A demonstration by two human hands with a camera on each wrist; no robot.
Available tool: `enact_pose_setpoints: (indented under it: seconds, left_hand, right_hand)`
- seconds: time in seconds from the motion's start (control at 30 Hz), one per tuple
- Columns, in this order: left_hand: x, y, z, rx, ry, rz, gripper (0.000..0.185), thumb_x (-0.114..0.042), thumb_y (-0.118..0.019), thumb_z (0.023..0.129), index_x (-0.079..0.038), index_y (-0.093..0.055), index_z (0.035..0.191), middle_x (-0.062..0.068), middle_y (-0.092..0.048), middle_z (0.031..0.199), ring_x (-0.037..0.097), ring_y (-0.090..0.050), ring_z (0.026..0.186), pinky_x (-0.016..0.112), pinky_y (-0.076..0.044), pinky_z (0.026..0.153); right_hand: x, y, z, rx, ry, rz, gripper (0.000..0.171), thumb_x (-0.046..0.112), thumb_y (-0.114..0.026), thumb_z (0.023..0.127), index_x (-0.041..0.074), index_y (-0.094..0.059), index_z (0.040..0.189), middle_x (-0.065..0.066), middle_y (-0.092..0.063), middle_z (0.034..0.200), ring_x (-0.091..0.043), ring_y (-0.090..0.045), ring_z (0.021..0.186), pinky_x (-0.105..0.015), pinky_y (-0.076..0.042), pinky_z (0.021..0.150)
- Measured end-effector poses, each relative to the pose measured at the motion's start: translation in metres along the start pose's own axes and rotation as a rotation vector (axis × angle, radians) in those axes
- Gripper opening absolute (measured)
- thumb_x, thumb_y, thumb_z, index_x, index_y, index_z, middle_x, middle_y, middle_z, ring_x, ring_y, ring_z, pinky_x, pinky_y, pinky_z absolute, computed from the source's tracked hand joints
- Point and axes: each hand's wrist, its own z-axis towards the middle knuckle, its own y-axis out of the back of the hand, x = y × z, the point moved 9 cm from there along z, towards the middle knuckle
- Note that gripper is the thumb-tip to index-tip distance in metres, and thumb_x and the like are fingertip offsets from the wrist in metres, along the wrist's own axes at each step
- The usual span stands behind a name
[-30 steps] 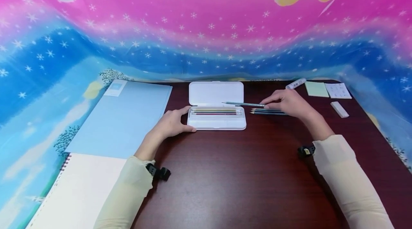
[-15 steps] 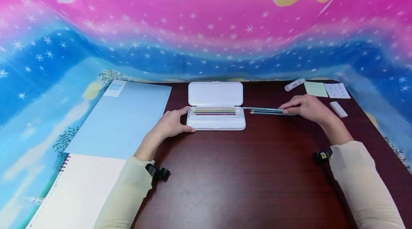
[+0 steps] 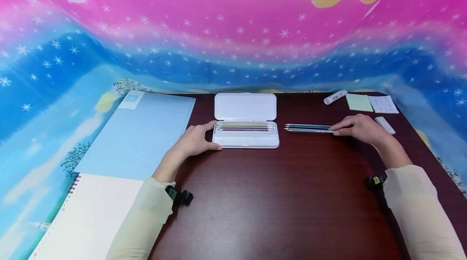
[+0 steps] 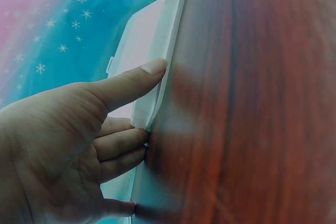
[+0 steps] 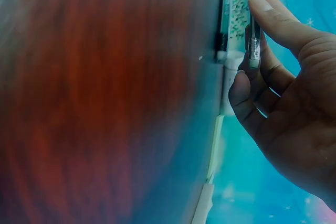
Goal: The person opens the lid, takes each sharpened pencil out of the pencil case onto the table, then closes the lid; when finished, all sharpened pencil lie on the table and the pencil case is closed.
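A white pencil case (image 3: 245,142) lies with its lid (image 3: 245,106) up. Several pencils (image 3: 244,129) lie in it side by side, among them yellowish and maroon ones. My left hand (image 3: 193,140) grips the case's left end, thumb along the front edge and fingers at the end and back. To the right of the case, my right hand (image 3: 361,128) pinches a pencil (image 5: 254,40) between thumb and fingers near its eraser end. Dark and green pencils (image 3: 306,126) lie close alongside it, their points toward the case. One green pencil (image 5: 227,14) shows past the fingers in the right wrist view.
A glue stick (image 3: 335,97), green sticky notes (image 3: 359,102), a printed white pad (image 3: 384,104) and a white eraser (image 3: 385,125) are at the back right. On the left lie a light blue folder (image 3: 138,138) and a spiral notebook (image 3: 87,215). A patterned cloth (image 3: 233,29) hangs behind the table.
My right hand has moved right, taking a pencil from over the case to beside the pencils on the table. My left hand has stayed at the case's left end.
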Motion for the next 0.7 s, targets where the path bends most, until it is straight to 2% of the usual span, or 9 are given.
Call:
enact_pose_setpoints:
  seconds: [0.2, 0.4, 0.5, 0.6, 0.7]
  left_hand:
    - [0.0, 0.0, 0.001, 0.0, 0.0, 0.0, 0.095, -0.049, -0.083, 0.08, -0.02, -0.038, 0.158, 0.016, -0.06, 0.144, 0.04, -0.054, 0.132, 0.054, -0.045, 0.106]
    - [-0.001, 0.0, 0.0, 0.0, 0.003, -0.003, 0.095, -0.049, -0.083, 0.08, -0.02, -0.037, 0.159, 0.016, -0.059, 0.145, 0.04, -0.053, 0.133, 0.055, -0.044, 0.107]
    - [-0.001, 0.0, -0.001, -0.001, 0.005, -0.002, 0.095, -0.049, -0.083, 0.08, -0.02, -0.037, 0.159, 0.016, -0.06, 0.144, 0.041, -0.053, 0.133, 0.055, -0.044, 0.106]
    - [0.0, 0.0, 0.0, -0.003, 0.004, 0.0, 0.095, -0.049, -0.083, 0.08, -0.021, -0.037, 0.159, 0.016, -0.061, 0.143, 0.04, -0.053, 0.133, 0.055, -0.044, 0.107]
    - [0.0, 0.0, 0.0, -0.003, 0.004, -0.001, 0.096, -0.049, -0.083, 0.08, -0.021, -0.037, 0.159, 0.016, -0.06, 0.144, 0.04, -0.052, 0.134, 0.056, -0.043, 0.109]
  right_hand:
    - [-0.007, 0.001, 0.0, -0.009, -0.012, 0.01, 0.021, 0.032, -0.075, 0.093, 0.022, -0.081, 0.11, -0.008, -0.073, 0.116, -0.014, -0.064, 0.101, -0.029, -0.051, 0.083]
    - [-0.006, -0.002, 0.004, 0.012, -0.016, -0.003, 0.021, 0.032, -0.074, 0.093, 0.023, -0.081, 0.111, -0.011, -0.071, 0.122, -0.028, -0.063, 0.112, -0.04, -0.05, 0.09]
    - [-0.005, -0.004, 0.007, 0.022, -0.016, -0.025, 0.022, 0.032, -0.074, 0.094, 0.022, -0.081, 0.112, -0.013, -0.069, 0.126, -0.031, -0.061, 0.115, -0.044, -0.049, 0.093]
    - [-0.002, -0.005, 0.01, 0.029, -0.013, -0.044, 0.019, 0.028, -0.072, 0.095, 0.02, -0.08, 0.109, -0.013, -0.071, 0.12, -0.028, -0.061, 0.106, -0.042, -0.048, 0.087]
    - [0.0, -0.006, 0.012, 0.034, 0.001, -0.065, 0.012, 0.025, -0.072, 0.095, 0.018, -0.078, 0.104, -0.008, -0.071, 0.099, -0.023, -0.056, 0.087, -0.036, -0.045, 0.076]
